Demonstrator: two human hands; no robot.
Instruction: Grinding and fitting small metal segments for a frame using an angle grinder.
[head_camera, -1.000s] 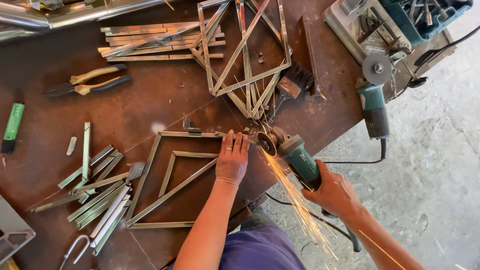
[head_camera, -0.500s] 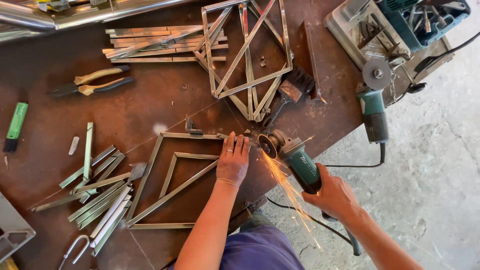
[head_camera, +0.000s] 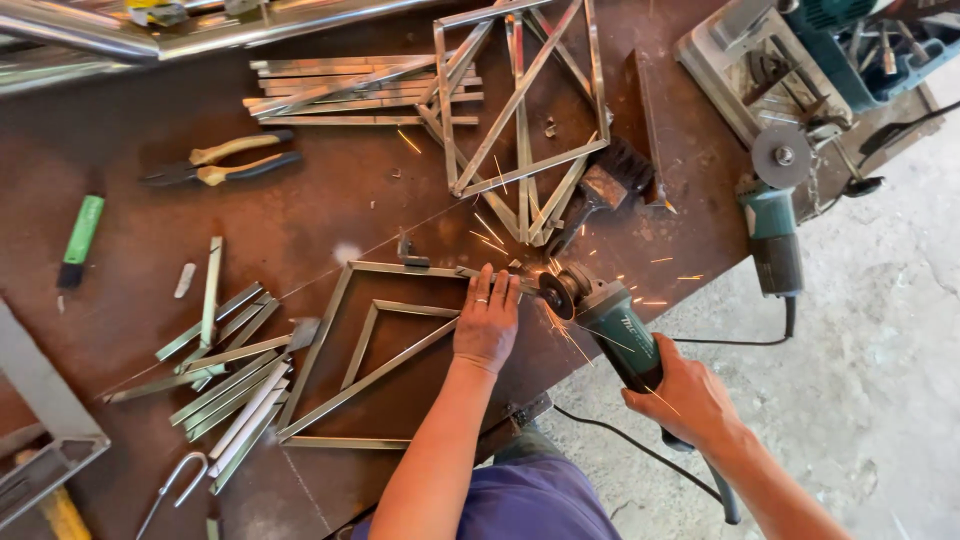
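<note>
Mid-grind: left hand (head_camera: 487, 322) flat on frame (head_camera: 340, 350), pinning right corner; right hand (head_camera: 688, 400) clamped on grinder (head_camera: 605, 320), disc sparking at that corner. Other corners seemingly untouched; finished frames (head_camera: 520, 110) stacked beyond

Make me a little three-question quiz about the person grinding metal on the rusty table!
1. True or false: the left hand presses flat on the silver diamond-shaped metal frame.
2. Which hand holds the green angle grinder that throws sparks?
3. What lies nearest the green marker pen: A the yellow-handled pliers, B the black wire brush?

Key: 1 true. 2 the right hand. 3 A.
</note>
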